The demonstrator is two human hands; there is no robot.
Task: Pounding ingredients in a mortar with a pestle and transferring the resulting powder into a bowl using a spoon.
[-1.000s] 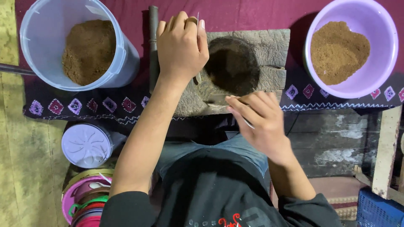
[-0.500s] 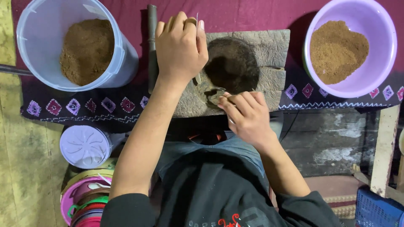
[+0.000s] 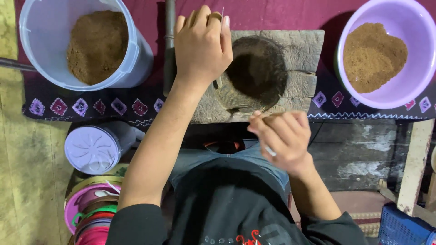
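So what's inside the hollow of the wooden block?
The hollow in the wooden block shows a dark, stained surface with nothing loose visible. The left hand covers its left edge, so that part cannot be seen.

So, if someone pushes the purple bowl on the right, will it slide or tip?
The purple bowl looks like thin plastic, so probably light itself. The brown powder heaped inside adds weight low down, so tipping seems unlikely. It sits on cloth, which may drag rather than let it slide freely.
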